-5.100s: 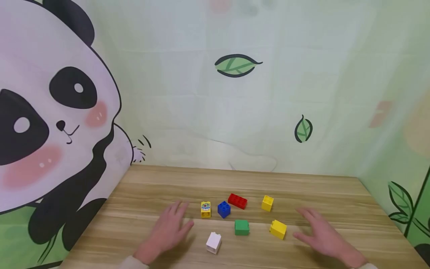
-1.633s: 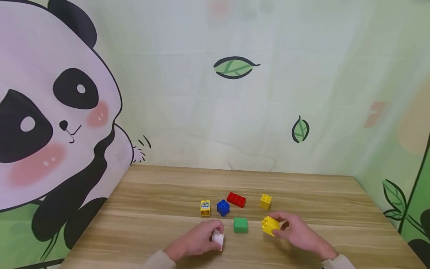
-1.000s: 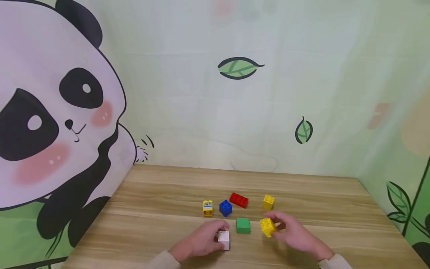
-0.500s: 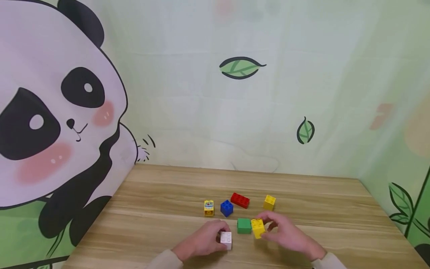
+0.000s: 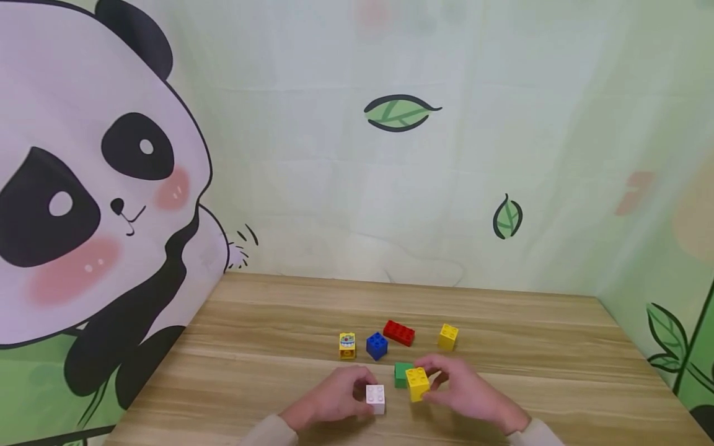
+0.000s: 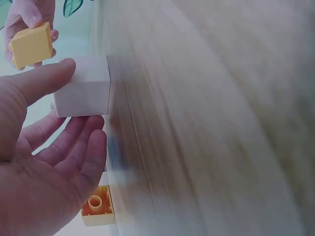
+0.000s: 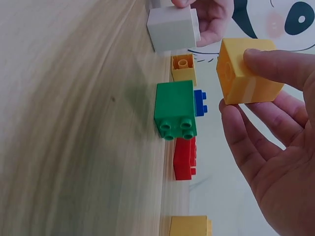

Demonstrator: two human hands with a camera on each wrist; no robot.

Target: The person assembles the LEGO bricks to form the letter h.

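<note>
My left hand (image 5: pixel 337 396) pinches a white toy brick (image 5: pixel 375 399) between thumb and fingers, its studs facing up, low over the table. In my right hand (image 5: pixel 465 390) a yellow brick (image 5: pixel 417 384) is held by thumb and fingertips, raised above the table with its studs up. From the head view the yellow brick overlaps a green brick (image 5: pixel 401 375), which lies on its side. The right wrist view shows the green brick (image 7: pixel 175 105) below the lifted yellow brick (image 7: pixel 246 73). The white brick (image 6: pixel 86 91) shows its plain sides in the left wrist view.
Behind the hands lie a yellow brick with a printed picture (image 5: pixel 347 345), a blue brick (image 5: pixel 377 345), a longer red brick (image 5: pixel 398 332) and another yellow brick (image 5: pixel 447 337). The wooden table (image 5: pixel 279 310) ends at a cloth backdrop with a panda (image 5: pixel 139 186).
Both hands came in from the sides and took hold of the white and yellow bricks. The yellow brick was turned studs up and carried left, in front of the green one; the white brick was set studs up.
</note>
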